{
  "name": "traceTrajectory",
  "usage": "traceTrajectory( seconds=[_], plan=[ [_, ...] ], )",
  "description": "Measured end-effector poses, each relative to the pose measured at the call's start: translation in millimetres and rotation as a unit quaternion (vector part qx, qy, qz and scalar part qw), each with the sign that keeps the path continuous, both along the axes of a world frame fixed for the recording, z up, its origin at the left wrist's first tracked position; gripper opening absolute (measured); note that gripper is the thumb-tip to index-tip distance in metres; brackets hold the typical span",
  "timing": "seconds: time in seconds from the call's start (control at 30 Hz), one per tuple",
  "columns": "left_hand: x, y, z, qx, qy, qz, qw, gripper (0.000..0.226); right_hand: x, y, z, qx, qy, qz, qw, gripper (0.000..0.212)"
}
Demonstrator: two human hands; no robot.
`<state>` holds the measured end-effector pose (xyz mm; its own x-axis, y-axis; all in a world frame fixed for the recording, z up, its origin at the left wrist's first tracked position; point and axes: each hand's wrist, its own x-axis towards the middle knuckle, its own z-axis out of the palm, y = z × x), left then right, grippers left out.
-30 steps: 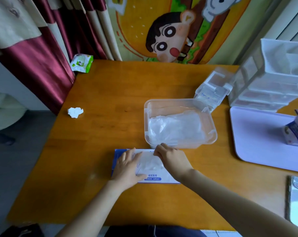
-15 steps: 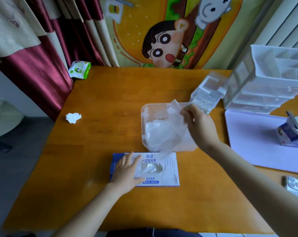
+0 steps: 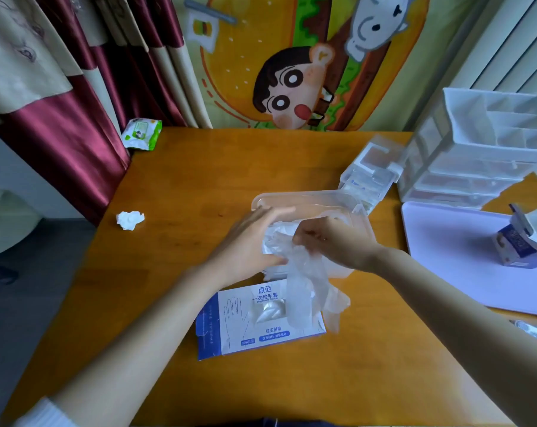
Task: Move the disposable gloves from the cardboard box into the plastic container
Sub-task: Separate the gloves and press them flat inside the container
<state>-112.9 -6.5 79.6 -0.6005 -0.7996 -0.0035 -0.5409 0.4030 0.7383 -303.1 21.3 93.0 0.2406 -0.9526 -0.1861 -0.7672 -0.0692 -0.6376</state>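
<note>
Right hand [image 3: 332,248] grips glove [image 3: 304,285] above container [image 3: 307,197] rim; left hand [image 3: 248,241] touches.

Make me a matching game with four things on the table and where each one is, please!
Things:
1. crumpled tissue
2. green wipes pack
3. glove box
4. small blue carton

Places:
A. on the pale purple mat
B. far corner, beside the curtain
C. just in front of the plastic container
D. alone near the left edge of the table

Pairs: 1-D, 2-B, 3-C, 4-A.
</note>
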Motion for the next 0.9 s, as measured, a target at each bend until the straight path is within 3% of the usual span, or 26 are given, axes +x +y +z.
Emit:
traceTrajectory(
  seconds=[0.13,0.23,0.33,0.4,0.5,0.57,0.6,0.67,0.77,0.87,0.9],
  plan=[
    [-6.6,-7.2,-5.6,-0.026,-0.041,0.021,0.999,0.032,-2.3,-1.4,-2.5,0.061,-0.039,-0.003,0.997,0.022],
    [-6.1,-15.2,-16.2,-0.04,-0.074,0.068,0.994,0.035,-11.1,0.4,-4.1,0.066,-0.093,-0.056,0.992,0.017],
    [-2.7,-22.5,-25.0,0.006,-0.081,0.1,0.992,0.036,-22.5,4.7,-2.2,0.125,-0.136,-0.052,0.981,0.054],
    [-2.8,-26.4,-27.0,0.041,-0.057,0.113,0.991,0.038,-25.7,7.3,-5.6,0.138,-0.104,-0.012,0.985,0.071],
    [-3.9,-27.1,-28.3,0.114,-0.031,0.122,0.985,0.025,-29.1,4.7,-20.4,0.071,0.009,-0.008,0.997,0.055],
    [-0.8,-27.9,-34.0,0.109,-0.098,0.118,0.982,0.012,-32.2,0.2,-24.0,0.018,0.029,-0.029,0.999,0.031],
    [0.1,-27.6,-33.5,0.082,-0.153,0.103,0.979,0.012,-33.4,-1.9,-23.8,-0.001,0.038,-0.023,0.999,0.022],
    [0.3,-26.7,-28.3,0.024,-0.224,0.06,0.972,0.036,-35.7,-5.9,-22.0,-0.014,0.054,0.007,0.998,0.012],
    [-10.2,-26.2,-14.0,0.002,-0.182,-0.011,0.983,0.054,-33.9,-9.5,-14.1,-0.005,0.072,0.05,0.996,0.014],
    [-23.0,-30.5,-12.2,-0.009,-0.11,-0.025,0.994,0.011,-32.7,-15.5,-13.0,-0.002,0.086,0.051,0.995,0.018],
    [-26.0,-33.8,-13.9,-0.006,-0.089,-0.01,0.996,0.028,-33.2,-17.8,-14.1,0.0,0.089,0.041,0.995,0.021]
  ],
)
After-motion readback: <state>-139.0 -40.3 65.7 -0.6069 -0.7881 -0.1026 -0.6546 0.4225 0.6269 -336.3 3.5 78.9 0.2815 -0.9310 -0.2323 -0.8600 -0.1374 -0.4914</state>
